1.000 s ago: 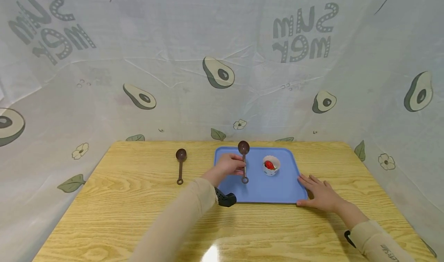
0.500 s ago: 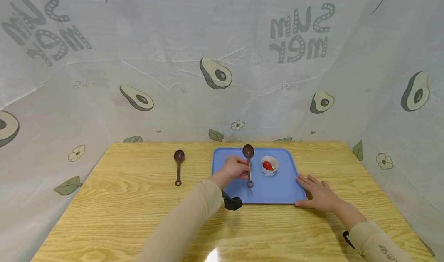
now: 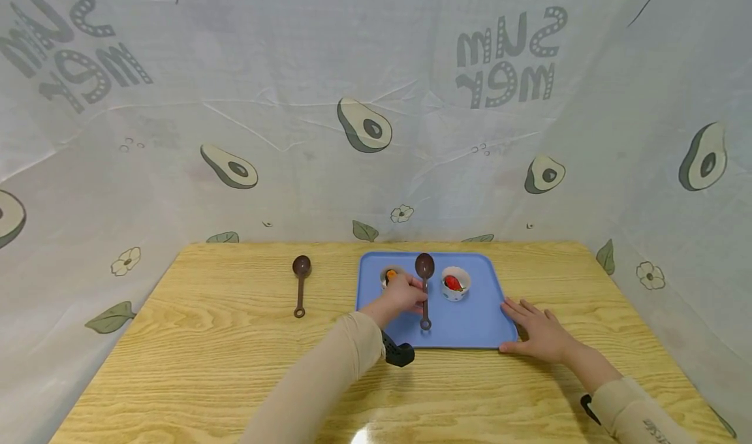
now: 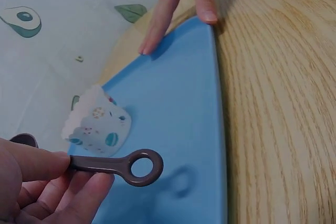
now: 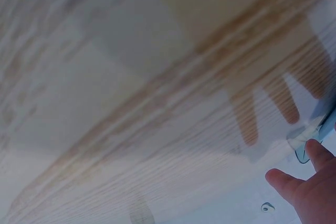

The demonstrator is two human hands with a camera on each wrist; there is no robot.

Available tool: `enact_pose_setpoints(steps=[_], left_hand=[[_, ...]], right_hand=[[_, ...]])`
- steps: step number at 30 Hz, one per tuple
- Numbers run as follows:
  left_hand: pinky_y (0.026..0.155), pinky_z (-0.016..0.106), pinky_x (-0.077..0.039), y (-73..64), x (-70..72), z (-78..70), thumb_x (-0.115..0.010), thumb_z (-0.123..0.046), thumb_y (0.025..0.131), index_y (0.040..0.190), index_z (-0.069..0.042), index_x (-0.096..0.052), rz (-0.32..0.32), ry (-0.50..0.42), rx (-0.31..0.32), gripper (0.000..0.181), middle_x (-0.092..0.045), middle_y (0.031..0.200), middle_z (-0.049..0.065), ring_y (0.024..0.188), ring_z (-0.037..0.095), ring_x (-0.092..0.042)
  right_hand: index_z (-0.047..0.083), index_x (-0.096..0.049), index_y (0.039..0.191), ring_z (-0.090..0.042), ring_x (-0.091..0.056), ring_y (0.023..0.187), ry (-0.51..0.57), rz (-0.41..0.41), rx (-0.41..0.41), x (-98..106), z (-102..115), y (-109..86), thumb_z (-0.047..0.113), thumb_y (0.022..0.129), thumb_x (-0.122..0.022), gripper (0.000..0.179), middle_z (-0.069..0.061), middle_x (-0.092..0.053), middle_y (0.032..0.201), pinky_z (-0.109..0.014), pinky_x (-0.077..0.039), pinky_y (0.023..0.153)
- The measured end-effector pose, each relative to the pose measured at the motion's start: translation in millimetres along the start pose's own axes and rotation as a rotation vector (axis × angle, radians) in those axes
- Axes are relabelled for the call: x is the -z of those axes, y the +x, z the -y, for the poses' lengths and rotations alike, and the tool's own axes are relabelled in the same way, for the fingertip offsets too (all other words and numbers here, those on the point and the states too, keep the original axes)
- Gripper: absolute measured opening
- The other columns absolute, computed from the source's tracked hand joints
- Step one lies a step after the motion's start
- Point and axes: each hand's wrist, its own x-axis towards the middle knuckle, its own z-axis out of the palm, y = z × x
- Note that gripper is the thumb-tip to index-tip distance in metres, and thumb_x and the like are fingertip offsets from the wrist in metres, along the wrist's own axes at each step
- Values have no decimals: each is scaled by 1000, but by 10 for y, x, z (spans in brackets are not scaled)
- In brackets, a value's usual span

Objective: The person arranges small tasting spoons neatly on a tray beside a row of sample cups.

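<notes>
The brown spoon (image 3: 424, 271) hangs over the blue tray (image 3: 470, 326), bowl end toward the back, ringed handle toward the person. The left hand (image 3: 402, 296) has its handle in a narrow pinch, thumb on one side and fingers on the other. From the left wrist view I can see the ring's shadow fall on the tray apart from the ring, so I'd judge the spoon is held clear and not set down.

Over the last second the spoon has slid rightward and a little nearer the person, closing on the white cup (image 3: 454, 294) with a red piece (image 3: 452, 283) in it. It is just beside that cup now; I can't make out whether they touch. The same shift uncovers a second cup (image 3: 384, 281), beyond the left hand, with an orange piece (image 3: 390, 275) inside. To my eye, the spoon is mid-carry, its handle between the cups, and neither cup's contents look touched by it.

The right hand (image 3: 540, 332) hasn't budged: fingers spread and straight at the tray's right edge, thumb at the near corner, gripping nothing. Off to the left, another spoon (image 3: 301, 271) lies on the wooden table (image 3: 235, 339), where it was.
</notes>
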Motion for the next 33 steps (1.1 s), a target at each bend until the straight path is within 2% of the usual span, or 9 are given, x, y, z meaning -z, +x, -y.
enact_pose_setpoints(steps=[7, 10, 16, 25, 33], left_hand=[[66, 35, -58, 1, -51, 68, -59, 2, 87, 96, 4, -55, -1, 9, 1, 10, -58, 87, 12, 76, 24, -65], [63, 34, -58, 0, -77, 102, -60, 3, 86, 93, 3, -55, -11, 21, 2, 9, -55, 84, 10, 67, 22, -64], [56, 30, -56, -3, -133, 174, -61, 5, 84, 87, 1, -54, -32, 16, 18, 8, -52, 79, 6, 51, 13, -52], [53, 27, -55, -15, -183, 236, -61, 6, 82, 86, 4, -56, -64, 28, 2, 7, -49, 70, 4, 46, 9, -48], [52, 26, -54, -37, -195, 274, -62, 8, 80, 89, 7, -58, -100, 40, -27, 10, -50, 74, 6, 47, 9, -49]], right_hand=[[2, -40, 141, -49, -28, 132, 4, -2, -3, -13, -17, 7, 57, 75, -67, 90, -19, -36, 147, -75, -19, 96], [3, -39, 141, -49, -28, 133, 2, 3, -5, -18, -27, 10, 57, 75, -67, 90, -19, -36, 147, -75, -19, 96], [2, -39, 141, -49, -28, 133, -3, 4, -6, -19, -39, 14, 57, 75, -67, 90, -19, -35, 147, -74, -19, 96], [3, -38, 142, -49, -28, 133, 11, 5, -4, -15, -28, 11, 57, 75, -67, 90, -18, -35, 148, -75, -19, 97], [3, -39, 141, -49, -28, 133, 7, 2, -7, -14, -23, 2, 57, 75, -67, 90, -19, -35, 148, -74, -19, 97]])
